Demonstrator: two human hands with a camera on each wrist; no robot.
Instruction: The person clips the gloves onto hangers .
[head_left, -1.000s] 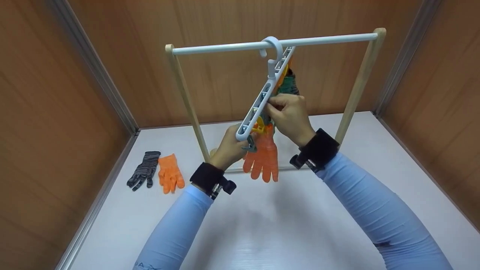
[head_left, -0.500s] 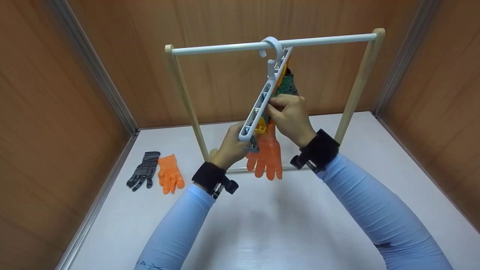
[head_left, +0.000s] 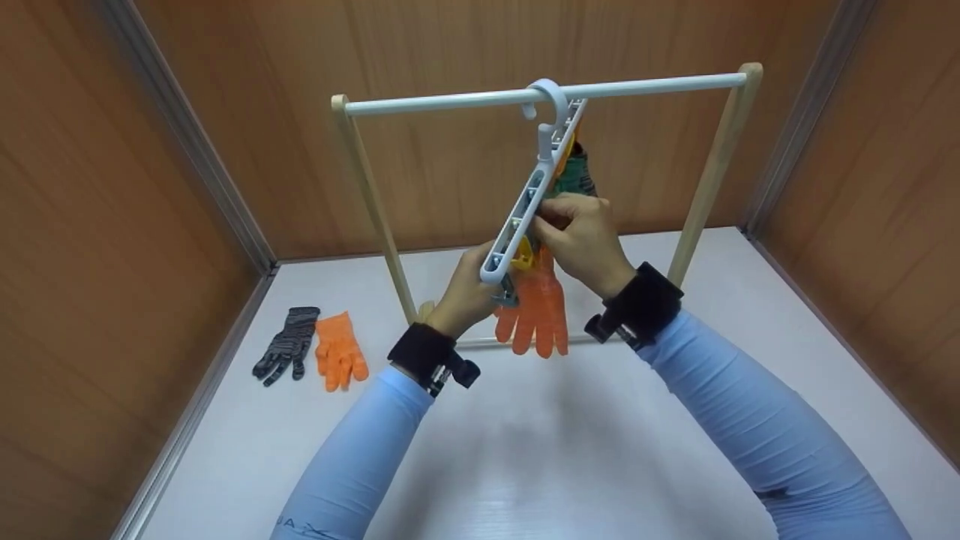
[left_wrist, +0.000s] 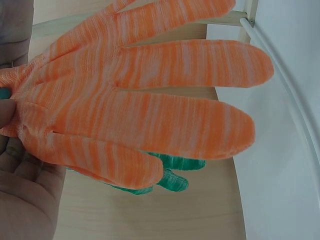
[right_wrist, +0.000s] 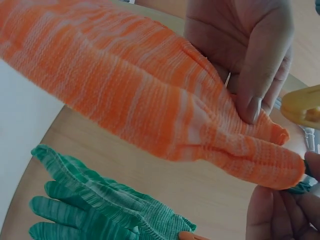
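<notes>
A white clip hanger point(head_left: 529, 199) hangs tilted from the white rail point(head_left: 450, 100) of a wooden rack. An orange glove point(head_left: 537, 309) dangles, fingers down, under its lower end. My left hand point(head_left: 471, 289) is at that lower end and pinches the orange glove point(right_wrist: 150, 100) with its thumb point(right_wrist: 254, 75) on top. My right hand point(head_left: 583, 234) pinches the cuff just under the hanger bar, next to a yellow clip point(right_wrist: 302, 105). A green glove point(head_left: 576, 171) hangs further up the hanger. In the left wrist view the orange glove point(left_wrist: 130, 105) fills the frame, with the green glove point(left_wrist: 167, 180) behind it.
A grey striped glove point(head_left: 288, 342) and a second orange glove point(head_left: 339, 349) lie side by side on the white table point(head_left: 570, 450) at the left. Brown wooden walls close in the back and both sides. The rack's wooden posts point(head_left: 375, 210) stand behind my hands.
The hanger's lower end and the hanging orange glove have swung slightly to the right. Both hands have stayed on them and barely shifted.
</notes>
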